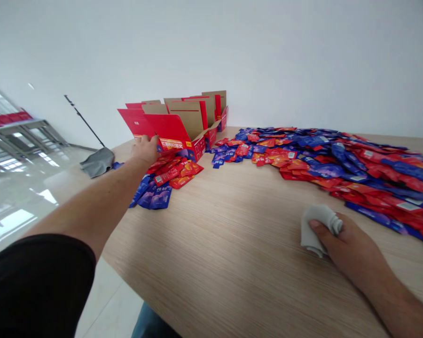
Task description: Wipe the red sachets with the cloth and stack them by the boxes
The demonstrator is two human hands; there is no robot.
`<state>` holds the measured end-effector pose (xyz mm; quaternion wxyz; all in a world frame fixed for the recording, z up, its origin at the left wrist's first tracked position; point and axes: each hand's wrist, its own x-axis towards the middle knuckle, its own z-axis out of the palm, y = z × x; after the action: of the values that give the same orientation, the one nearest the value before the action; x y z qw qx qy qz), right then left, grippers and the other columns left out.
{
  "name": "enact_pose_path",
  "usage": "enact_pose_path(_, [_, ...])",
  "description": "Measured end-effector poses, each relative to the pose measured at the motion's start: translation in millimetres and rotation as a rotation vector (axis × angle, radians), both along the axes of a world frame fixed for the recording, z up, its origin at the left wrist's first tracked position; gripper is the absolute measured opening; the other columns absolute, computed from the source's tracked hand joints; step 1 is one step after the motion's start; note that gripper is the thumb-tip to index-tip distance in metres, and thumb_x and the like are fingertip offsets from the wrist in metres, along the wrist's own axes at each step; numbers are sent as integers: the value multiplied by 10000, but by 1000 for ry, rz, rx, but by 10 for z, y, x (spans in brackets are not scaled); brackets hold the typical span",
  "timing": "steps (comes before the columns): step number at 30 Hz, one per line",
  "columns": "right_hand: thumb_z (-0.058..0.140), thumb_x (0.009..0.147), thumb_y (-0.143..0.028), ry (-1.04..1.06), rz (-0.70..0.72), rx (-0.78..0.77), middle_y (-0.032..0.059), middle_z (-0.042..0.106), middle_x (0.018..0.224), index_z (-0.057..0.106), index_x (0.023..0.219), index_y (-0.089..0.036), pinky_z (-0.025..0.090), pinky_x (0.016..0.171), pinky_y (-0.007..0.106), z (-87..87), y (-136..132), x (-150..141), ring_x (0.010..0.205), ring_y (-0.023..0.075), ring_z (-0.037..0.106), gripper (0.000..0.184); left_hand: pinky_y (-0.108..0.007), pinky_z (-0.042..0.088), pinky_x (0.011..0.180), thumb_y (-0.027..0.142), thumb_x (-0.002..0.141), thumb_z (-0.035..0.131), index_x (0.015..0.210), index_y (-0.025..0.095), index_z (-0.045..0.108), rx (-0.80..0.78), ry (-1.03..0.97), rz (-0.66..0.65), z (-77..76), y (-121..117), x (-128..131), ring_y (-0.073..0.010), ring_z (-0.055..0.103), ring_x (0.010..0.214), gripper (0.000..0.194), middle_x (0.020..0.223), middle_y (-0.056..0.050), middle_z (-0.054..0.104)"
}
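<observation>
My left hand (pixel 145 150) reaches far out, its fingers resting on the front wall of an open red cardboard carton (pixel 169 129) with tan inner flaps. A small heap of red and blue foil packets (pixel 164 188) lies just below that hand on the wooden table (pixel 211 244). My right hand (pixel 341 244) is closed around a crumpled grey cloth (pixel 315 230), a little short of a large spread of similar packets (pixel 341 164) at the right.
A black-handled mop with a grey cloth head (pixel 97 163) stands beyond the table's left edge. Past it lies a glossy floor with a glass railing (pixel 14 134) at the far left. A white wall rises behind the table.
</observation>
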<state>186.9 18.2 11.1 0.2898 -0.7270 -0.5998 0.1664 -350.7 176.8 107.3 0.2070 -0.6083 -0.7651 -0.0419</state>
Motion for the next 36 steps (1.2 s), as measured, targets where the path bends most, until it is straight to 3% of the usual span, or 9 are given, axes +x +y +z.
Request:
enact_pose_path(8, [513,798,-571,-33,95,78,79,657,779,603,774,-247,476,652,393,-49,-9,-11,720,269,634,337,-482,423,1027,249,892,491,1433,153,550,47,46,-74,-53,-192,106,-371,481,1261,553,1353,-214,548])
enact_pose_path(12, [508,816,-548,-20,102,108,88,662,814,604,797,-239,476,674,391,-18,-29,-32,753,268,634,324,-446,403,1074,280,906,484,1355,134,627,55,31,-173,-111,-196,365,-340,534,1242,493,1272,-199,618])
enact_pose_path(16, [505,839,-521,4,90,83,94,677,880,612,854,-229,471,697,375,-12,-33,-43,793,258,643,312,-435,423,1071,277,879,506,1216,116,708,-34,-83,-372,-238,-185,857,-330,590,1194,425,1180,-181,691])
enact_pose_path(19, [509,855,-509,18,99,77,87,678,875,613,866,-227,463,681,356,-33,-27,-45,792,247,641,301,-433,436,1073,255,861,524,1167,114,726,-93,-193,-512,-415,-155,1284,-319,621,1162,393,1158,-175,715])
enact_pose_path(26, [536,874,-454,33,130,131,72,656,864,627,866,-221,463,704,350,-94,-22,-67,797,235,614,251,-354,506,998,230,866,546,1165,159,722,-162,-321,-672,-858,-1,2281,-256,671,1084,354,1130,-119,737])
enact_pose_path(31, [534,903,-417,44,158,131,79,640,936,605,887,-219,467,771,356,-105,-25,-83,858,234,602,211,-327,504,994,224,891,549,1200,149,698,-176,-357,-835,-920,27,3046,-232,663,1072,351,1117,-107,733])
enact_pose_path(36, [542,924,-366,53,166,152,67,624,947,587,890,-223,466,823,343,-118,-23,-98,909,229,598,154,-346,434,1092,200,925,535,1270,174,664,-131,-302,-916,-939,144,3612,-247,575,1228,369,1276,-131,648])
